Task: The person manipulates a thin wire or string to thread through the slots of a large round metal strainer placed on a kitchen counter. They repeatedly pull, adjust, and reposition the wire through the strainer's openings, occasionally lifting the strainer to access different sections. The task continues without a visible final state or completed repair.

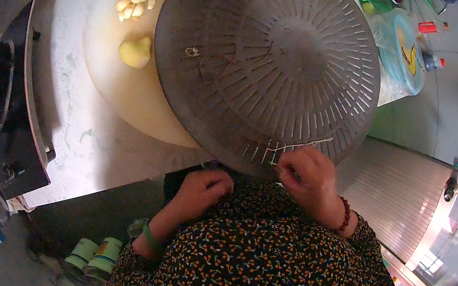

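Observation:
A large round dark tray (299, 54) with slots radiating from its middle leans over the counter toward me. Pale string (302, 144) is stitched through the slots along its near edge, and a small knotted loop of string (191, 51) shows farther left. My right hand (308, 175) is at the near rim beside the stitching, its fingers pinched together; what they grip is too small to make out. Just left of the rim, my left hand (201, 192) is closed with thumb against fingers, slightly blurred. Whatever it may hold is hidden.
Under the tray lies a round pale cutting board (116, 91) bearing peeled garlic cloves (133, 3) and a yellowish lump of peeled ginger or potato (135, 52). A black stove (3, 116) stands left. A light-blue basket (404, 54) and bottles are right; green-and-white tins (95, 255) stand lower left.

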Demonstrator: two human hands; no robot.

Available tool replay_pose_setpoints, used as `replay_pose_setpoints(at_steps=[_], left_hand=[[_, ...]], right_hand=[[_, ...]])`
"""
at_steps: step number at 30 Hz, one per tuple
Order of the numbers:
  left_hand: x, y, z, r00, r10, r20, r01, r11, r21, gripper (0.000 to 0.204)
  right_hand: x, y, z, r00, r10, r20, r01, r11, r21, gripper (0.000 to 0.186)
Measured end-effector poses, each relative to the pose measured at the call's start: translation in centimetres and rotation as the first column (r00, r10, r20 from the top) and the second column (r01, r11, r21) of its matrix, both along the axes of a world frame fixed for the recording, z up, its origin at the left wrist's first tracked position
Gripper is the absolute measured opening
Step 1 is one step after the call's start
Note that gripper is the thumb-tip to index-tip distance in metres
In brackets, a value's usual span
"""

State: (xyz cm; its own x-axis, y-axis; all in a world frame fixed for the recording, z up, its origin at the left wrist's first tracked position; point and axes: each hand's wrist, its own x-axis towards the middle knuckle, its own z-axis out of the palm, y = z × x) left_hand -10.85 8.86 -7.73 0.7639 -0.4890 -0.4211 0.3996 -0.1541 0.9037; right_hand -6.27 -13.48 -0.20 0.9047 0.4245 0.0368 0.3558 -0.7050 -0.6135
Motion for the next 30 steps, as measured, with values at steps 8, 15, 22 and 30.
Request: replay_pose_setpoints(at_steps=[8,15,22,30], left_hand=[[0.8,-4.1,-2.5,0.974,0.226,-0.018,-0.226,0.966,-0.127,0.019],[0.6,-4.5,-3.9,0.959,0.045,0.279,-0.055,0.998,0.031,0.046],[1.1,-5.2,-3.8,0.979,0.156,0.127,-0.142,0.983,-0.112,0.057],[0.2,-5.7,-4.8,0.899,-0.052,0.435,-0.027,0.985,0.172,0.044]], right_hand=[[0.5,0.5,-0.5,0.998,0.055,-0.028,-0.057,0.995,-0.079,0.016],[0.6,0.5,-0.9,0.997,0.07,-0.035,-0.074,0.99,-0.122,0.017],[0.6,0.7,-1.1,0.995,0.087,-0.052,-0.093,0.988,-0.121,0.017],[0.4,0.7,-1.1,0.992,0.079,-0.099,-0.091,0.988,-0.125,0.018]])
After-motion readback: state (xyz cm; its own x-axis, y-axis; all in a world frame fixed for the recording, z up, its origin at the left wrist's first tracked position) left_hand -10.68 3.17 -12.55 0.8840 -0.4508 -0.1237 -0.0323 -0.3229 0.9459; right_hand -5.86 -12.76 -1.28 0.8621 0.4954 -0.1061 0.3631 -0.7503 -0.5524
